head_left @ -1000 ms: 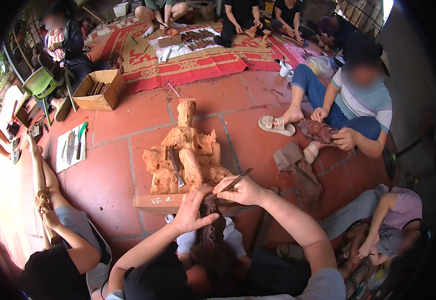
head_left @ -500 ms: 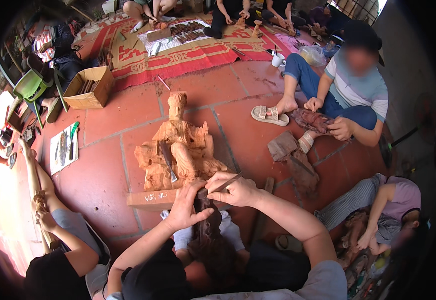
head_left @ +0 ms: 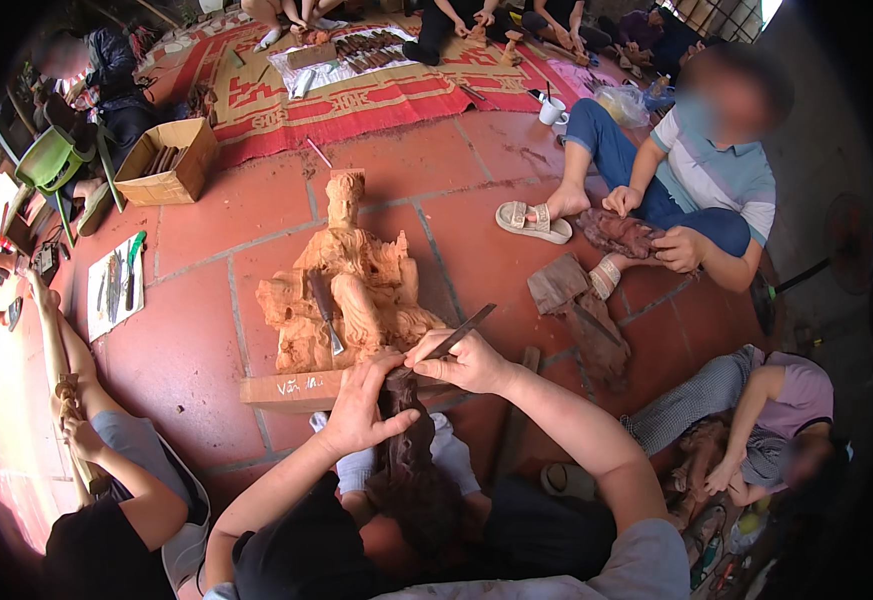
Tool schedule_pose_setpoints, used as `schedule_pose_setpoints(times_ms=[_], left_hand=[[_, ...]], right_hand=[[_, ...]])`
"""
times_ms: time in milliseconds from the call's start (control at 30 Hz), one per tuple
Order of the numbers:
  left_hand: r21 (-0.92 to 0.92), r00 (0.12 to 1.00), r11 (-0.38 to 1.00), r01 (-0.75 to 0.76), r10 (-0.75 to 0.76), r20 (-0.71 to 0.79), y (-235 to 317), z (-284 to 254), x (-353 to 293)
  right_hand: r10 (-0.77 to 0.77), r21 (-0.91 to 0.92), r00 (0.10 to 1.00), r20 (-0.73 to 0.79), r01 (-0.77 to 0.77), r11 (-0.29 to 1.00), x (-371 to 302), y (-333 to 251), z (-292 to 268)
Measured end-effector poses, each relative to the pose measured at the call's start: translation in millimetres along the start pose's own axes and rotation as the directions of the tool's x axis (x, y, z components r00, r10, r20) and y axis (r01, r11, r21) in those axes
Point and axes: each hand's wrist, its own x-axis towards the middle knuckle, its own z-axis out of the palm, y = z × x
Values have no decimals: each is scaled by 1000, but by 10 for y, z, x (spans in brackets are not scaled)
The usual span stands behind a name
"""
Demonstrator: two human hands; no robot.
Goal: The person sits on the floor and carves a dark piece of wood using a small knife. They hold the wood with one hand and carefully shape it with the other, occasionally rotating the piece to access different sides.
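Between my knees is a dark brown wood carving (head_left: 411, 450), its upper end held steady by my left hand (head_left: 364, 405) with the fingers closed around it. My right hand (head_left: 468, 362) pinches a narrow, flat carving chisel (head_left: 463, 330) at the top of the carving. The chisel's free end slants up to the right; its working tip is hidden by my fingers. Just beyond my hands stands a larger, pale wooden statue of a seated figure (head_left: 356, 285) on a block base (head_left: 286, 390). A dark-handled chisel (head_left: 324, 308) leans on it.
At left are a paper with tools (head_left: 116, 285) and a cardboard box (head_left: 171, 165). A patterned red mat (head_left: 356, 105) lies farther back. On the right, a person (head_left: 701, 190) holds a reddish-brown carving beside wood blocks (head_left: 558, 285). Other people sit close on both sides.
The whole view has shifted slightly, with the statue now a little farther left. The chisel in my right hand points up more steeply. Both hands keep their hold.
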Motion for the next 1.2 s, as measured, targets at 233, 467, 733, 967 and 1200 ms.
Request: schedule_pose_setpoints(times_ms=[233,467,733,967,1200], left_hand=[[9,1000,1000,-11,11,-18,-35,21,-14],[10,1000,1000,-5,5,-14,-14,19,13],[-9,1000,1000,27,-27,7,-70,8,-45],[25,1000,1000,11,-11,-3,9,-5,-49],[14,999,999,49,-49,-1,-43,38,-31]], right_hand=[[-146,-224,989,2,143,964,6,-106,73],[46,-34,991,-126,-50,998,-111,-96,-98],[253,365,870,-423,-92,926,-533,-80,58],[88,49,951,-295,-77,996,-453,-143,222],[-14,-252,988,-156,-26,968,-207,-229,282]])
